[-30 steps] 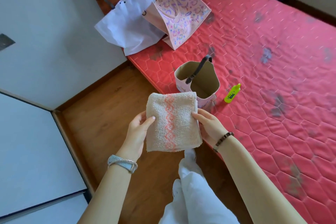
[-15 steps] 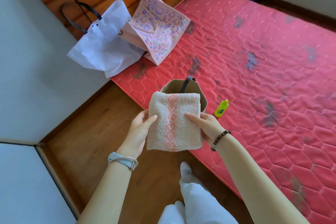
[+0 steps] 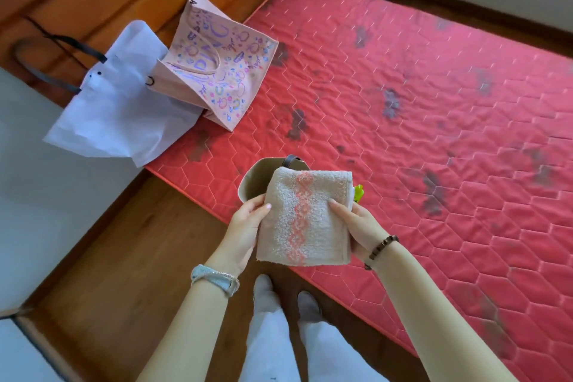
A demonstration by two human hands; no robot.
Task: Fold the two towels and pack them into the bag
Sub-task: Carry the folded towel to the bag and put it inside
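Folded beige towel (image 3: 305,217) with a pink woven stripe, held above the bed edge.
Left hand (image 3: 245,220) and right hand (image 3: 359,223) grip its 2 sides; behind it the open bag (image 3: 252,181) probably holds nothing visible.
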